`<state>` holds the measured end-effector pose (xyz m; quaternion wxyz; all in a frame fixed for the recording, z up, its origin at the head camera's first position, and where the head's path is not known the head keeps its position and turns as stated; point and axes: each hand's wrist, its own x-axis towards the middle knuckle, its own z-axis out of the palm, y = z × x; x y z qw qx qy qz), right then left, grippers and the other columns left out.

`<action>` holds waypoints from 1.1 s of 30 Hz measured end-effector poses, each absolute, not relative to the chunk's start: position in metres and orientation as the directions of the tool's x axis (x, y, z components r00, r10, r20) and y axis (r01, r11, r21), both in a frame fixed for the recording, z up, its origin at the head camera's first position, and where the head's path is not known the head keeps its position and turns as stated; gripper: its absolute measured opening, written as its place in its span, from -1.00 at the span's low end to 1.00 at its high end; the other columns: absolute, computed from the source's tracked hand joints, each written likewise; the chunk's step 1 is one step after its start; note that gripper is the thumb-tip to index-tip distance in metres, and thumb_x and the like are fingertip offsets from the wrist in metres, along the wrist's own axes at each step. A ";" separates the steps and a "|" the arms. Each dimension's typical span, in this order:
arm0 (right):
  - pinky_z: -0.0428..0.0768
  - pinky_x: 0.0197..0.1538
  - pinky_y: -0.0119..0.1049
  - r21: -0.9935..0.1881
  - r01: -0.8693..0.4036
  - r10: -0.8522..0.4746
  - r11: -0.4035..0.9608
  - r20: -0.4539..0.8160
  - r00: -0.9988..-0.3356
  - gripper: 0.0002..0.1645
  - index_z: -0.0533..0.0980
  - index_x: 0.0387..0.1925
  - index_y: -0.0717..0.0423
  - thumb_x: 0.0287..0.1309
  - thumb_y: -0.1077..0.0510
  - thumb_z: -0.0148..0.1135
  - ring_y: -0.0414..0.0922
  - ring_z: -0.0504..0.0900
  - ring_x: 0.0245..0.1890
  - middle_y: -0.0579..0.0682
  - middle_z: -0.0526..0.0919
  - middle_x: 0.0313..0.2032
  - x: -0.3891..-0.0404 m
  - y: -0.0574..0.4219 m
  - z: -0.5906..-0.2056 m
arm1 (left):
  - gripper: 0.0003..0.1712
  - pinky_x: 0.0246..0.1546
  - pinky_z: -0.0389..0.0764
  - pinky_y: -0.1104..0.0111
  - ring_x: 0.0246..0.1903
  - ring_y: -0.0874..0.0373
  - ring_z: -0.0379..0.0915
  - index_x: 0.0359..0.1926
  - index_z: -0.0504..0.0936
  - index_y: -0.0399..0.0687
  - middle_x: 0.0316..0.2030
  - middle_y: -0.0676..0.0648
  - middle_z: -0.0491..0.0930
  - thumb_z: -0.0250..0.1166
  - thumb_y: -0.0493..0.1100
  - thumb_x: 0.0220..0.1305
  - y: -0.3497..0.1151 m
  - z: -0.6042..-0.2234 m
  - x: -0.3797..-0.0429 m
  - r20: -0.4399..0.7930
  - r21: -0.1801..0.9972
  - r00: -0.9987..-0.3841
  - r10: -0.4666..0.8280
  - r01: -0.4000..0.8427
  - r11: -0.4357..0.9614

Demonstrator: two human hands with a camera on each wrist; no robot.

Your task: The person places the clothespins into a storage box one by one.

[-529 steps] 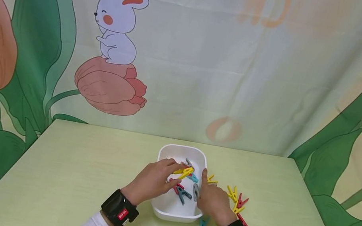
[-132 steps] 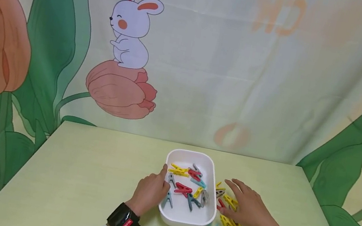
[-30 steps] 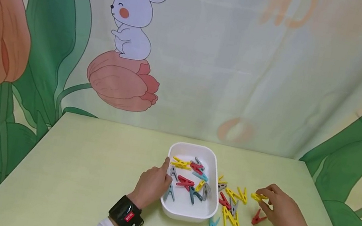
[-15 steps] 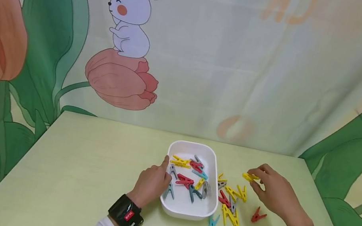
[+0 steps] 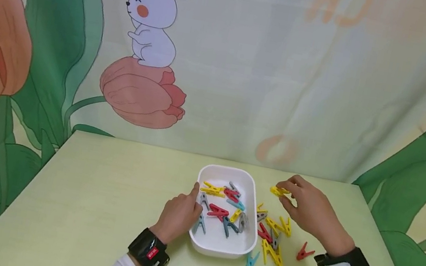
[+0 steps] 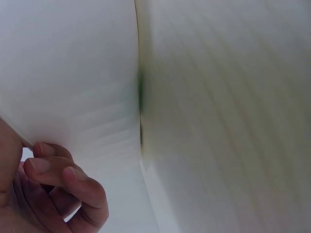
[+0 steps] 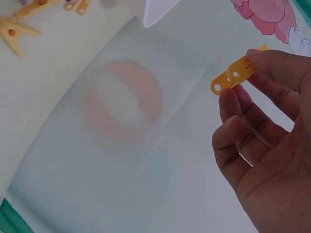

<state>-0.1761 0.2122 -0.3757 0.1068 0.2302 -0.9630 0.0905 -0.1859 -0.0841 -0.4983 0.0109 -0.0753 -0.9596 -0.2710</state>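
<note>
In the lower right part of the head view, a small yellow plastic clothespin [image 5: 278, 191] was in the air, pinched between thumb and fingertip of the right hand [image 5: 312, 210]. Below it, loose red, yellow, grey and blue clothespins [image 5: 278, 258] lay beside a white rectangular plastic tray [image 5: 218, 246], which contained other coloured clothespins [image 5: 218, 211]. The left hand [image 5: 176, 217] touched the tray's left rim, its index finger straight; whether it gripped, I could not tell.
</note>
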 end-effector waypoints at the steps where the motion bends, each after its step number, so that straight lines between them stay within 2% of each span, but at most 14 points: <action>1: 0.62 -0.24 -0.24 -0.124 -0.468 -0.429 0.875 0.249 -0.868 -0.70 0.65 -0.04 0.04 0.16 0.12 0.37 -0.12 0.58 -0.30 0.00 0.62 -0.15 -0.178 0.210 -0.374 | -0.28 -0.65 0.17 0.36 -0.71 0.13 0.25 0.46 0.20 -0.28 -0.71 0.01 0.30 0.13 -0.13 0.35 -0.084 -0.498 -0.187 0.067 0.517 -0.989 0.135 0.150 0.842; 16: 0.64 -0.19 -0.25 -0.104 -0.481 -0.451 0.871 0.220 -0.865 -0.67 0.64 0.01 0.00 0.19 0.09 0.35 -0.09 0.59 -0.24 -0.02 0.61 -0.10 -0.190 0.173 -0.354 | -0.28 -0.64 0.17 0.36 -0.71 0.13 0.25 0.46 0.19 -0.27 -0.71 0.01 0.29 0.13 -0.13 0.36 -0.085 -0.493 -0.189 0.062 0.520 -0.989 0.132 0.145 0.842; 25: 0.63 -0.21 -0.29 -0.107 -0.510 -0.481 0.853 0.218 -0.849 -0.68 0.65 -0.01 -0.03 0.17 0.12 0.37 -0.11 0.57 -0.26 -0.04 0.60 -0.12 -0.189 0.154 -0.356 | -0.28 -0.64 0.17 0.36 -0.70 0.13 0.26 0.46 0.19 -0.28 -0.71 0.00 0.30 0.13 -0.13 0.36 -0.084 -0.492 -0.189 0.055 0.524 -0.989 0.139 0.147 0.839; 33: 0.62 -0.20 -0.35 -0.116 -0.531 -0.513 0.839 0.155 -0.844 -0.68 0.65 0.00 -0.09 0.18 0.06 0.36 -0.16 0.55 -0.27 -0.08 0.59 -0.13 -0.190 0.133 -0.367 | -0.27 -0.64 0.19 0.35 -0.69 0.12 0.27 0.47 0.18 -0.27 -0.70 0.00 0.31 0.14 -0.12 0.36 -0.083 -0.497 -0.186 0.038 0.537 -0.990 0.134 0.134 0.833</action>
